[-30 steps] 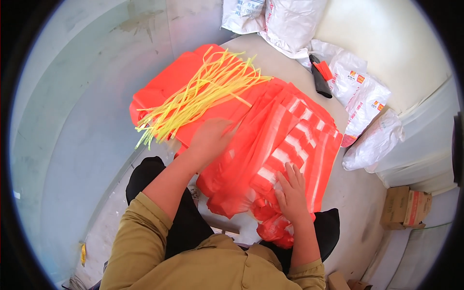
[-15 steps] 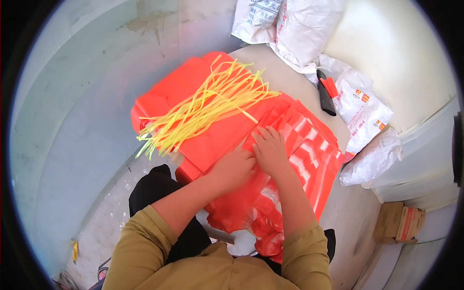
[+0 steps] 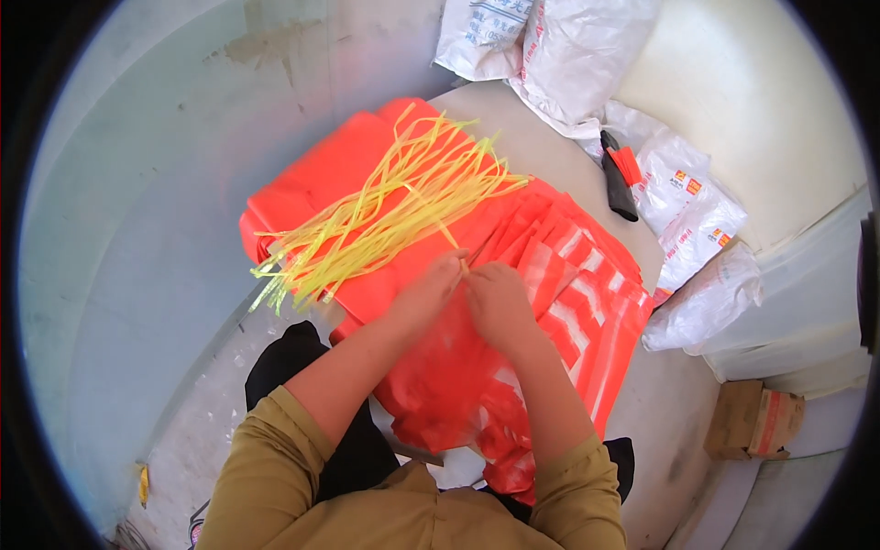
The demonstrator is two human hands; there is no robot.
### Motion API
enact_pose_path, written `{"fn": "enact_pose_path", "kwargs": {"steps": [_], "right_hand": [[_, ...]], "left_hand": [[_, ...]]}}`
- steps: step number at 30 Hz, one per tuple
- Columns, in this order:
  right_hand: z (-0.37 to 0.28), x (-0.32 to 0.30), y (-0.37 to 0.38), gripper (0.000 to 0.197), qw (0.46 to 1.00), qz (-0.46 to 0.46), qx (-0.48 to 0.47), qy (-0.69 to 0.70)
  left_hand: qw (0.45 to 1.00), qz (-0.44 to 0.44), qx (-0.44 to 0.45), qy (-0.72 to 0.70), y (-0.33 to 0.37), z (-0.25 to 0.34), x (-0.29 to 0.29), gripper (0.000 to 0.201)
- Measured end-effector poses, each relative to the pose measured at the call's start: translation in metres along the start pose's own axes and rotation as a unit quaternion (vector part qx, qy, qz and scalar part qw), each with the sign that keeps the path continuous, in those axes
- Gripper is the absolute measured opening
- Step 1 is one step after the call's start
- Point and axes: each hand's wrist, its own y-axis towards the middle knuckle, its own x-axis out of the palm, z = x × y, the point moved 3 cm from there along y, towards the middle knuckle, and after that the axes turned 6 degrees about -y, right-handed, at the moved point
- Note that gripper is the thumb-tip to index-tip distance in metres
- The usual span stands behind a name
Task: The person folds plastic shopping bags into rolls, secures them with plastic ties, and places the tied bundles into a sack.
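Yellow strips lay tangled just beyond left hand. Its curled fingers nearly met those of right hand; grip on anything impossible to tell. Red sheets spread beneath fingers and rightward, layered, creased, banded white.

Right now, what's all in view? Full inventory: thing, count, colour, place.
Red sheets: many, red, white stripes at right, centre
Yellow strips: many, yellow, on the red sheets' left part
White sacks: several overlapping, white, top to upper right
Black item: one, black, by the sacks, red piece against it
Box: one, brown, right
Yellow item: one, yellow, lower left, kind unclear
Wall: grey, left
Shirt: one, olive-brown, bottom centre
Legs: two, in black, lower centre
Left hand: one, bare, over the red sheets
Right hand: one, bare, fingertips close to the left's
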Motion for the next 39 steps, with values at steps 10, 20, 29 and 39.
{"fn": "enact_pose_path", "kwargs": {"steps": [10,20,29,39], "right_hand": [[-0.052,-0.079,-0.128,0.024,0.985,-0.155,0.009,0.075],[-0.046,-0.069,-0.269,0.023,0.844,-0.137,0.101,0.509],[-0.025,-0.070,-0.265,0.024,0.918,-0.093,0.291,0.254],[-0.002,-0.051,-0.205,0.042,0.996,-0.003,0.071,-0.060]], "left_hand": [[0.975,0.087,0.005,-0.203,0.024,0.015,-0.030,0.054],[0.982,0.073,-0.049,-0.166,0.015,0.031,-0.033,0.036],[0.969,-0.016,-0.032,0.244,-0.012,0.028,0.002,0.035],[0.898,-0.070,-0.044,0.433,-0.035,0.028,0.028,0.039]]}}
